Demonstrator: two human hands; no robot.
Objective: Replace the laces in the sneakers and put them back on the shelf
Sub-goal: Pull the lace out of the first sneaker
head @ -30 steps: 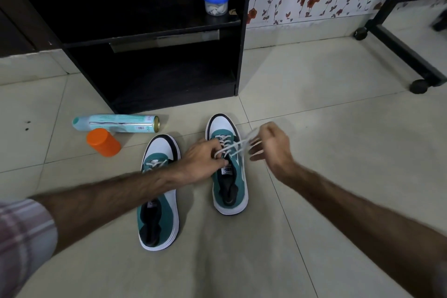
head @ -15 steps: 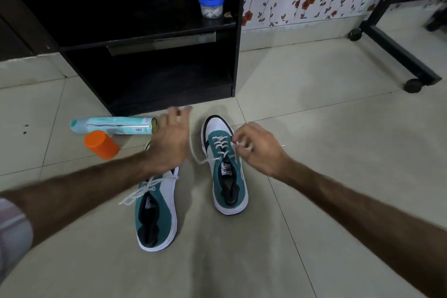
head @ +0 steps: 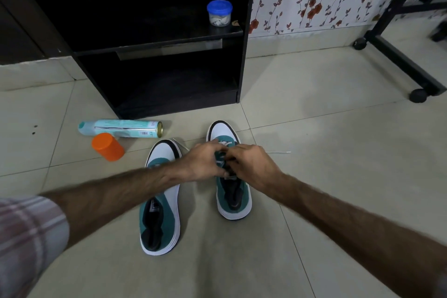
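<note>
Where fingers of left hand (head: pixel 202 163) and right hand (head: pixel 251 167) meet, both curl over lacing of right sneaker (head: pixel 232 191), apparently pinching lace (head: pixel 278 152); exact grip hidden. Lace end trails on floor right of fingers. Left sneaker (head: pixel 161 203) just left, under forearm. Orange cap (head: pixel 107 146), spray can (head: pixel 121 128) farther left. Black shelf (head: pixel 154 38) beyond fingers, blue-lidded jar (head: pixel 219 12) on it.
</note>
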